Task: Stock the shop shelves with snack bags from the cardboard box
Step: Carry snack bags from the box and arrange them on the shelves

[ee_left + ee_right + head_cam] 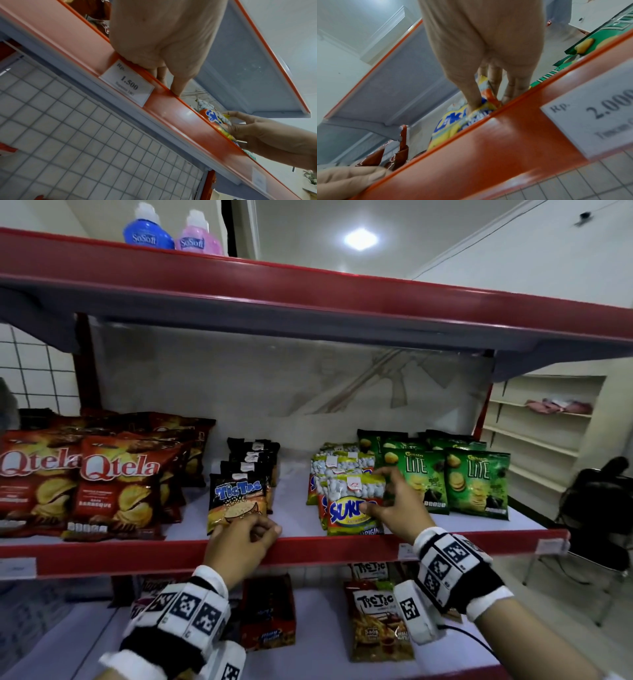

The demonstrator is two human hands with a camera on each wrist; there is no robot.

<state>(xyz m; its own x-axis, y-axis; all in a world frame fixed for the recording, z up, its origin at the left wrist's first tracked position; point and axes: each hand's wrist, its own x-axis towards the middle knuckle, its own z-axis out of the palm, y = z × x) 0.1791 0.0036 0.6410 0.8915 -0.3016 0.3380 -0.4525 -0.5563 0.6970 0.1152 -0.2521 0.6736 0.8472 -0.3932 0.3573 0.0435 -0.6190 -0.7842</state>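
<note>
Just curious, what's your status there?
Right hand pinching front Sukro bag. Left hand resting at Tic Tac bag, grip unclear. Nothing blocking.

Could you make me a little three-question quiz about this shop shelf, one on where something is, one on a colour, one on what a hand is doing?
1. Where do the two softener bottles stand?
A. top shelf
B. bottom shelf
C. floor

2. What colour are the Lite bags?
A. blue
B. green
C. white

3. What is the right hand doing?
A. hanging idle
B. pinching the front Sukro bag
C. pressing a price tag

Answers: 1 A, they sit above the red shelf edge; 2 B, green fronts in the head view; 3 B, thumb and fingers pinch the bag.
</note>
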